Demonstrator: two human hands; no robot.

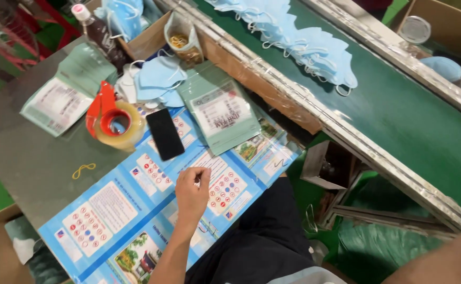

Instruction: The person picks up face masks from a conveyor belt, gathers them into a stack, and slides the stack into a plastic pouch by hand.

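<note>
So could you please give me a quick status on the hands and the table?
Left hand loosely closed, resting on the blue poster. Right hand out of view. Black phone and tape dispenser just beyond, not touched.

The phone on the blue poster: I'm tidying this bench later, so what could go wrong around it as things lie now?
The black phone lies loose beside the tape dispenser; a sweep of the left hand, fingers curled on the blue poster, might knock it. The stacked pouch overhangs the table edge near the conveyor and could slide off. The yellow rubber band is easily lost.
</note>
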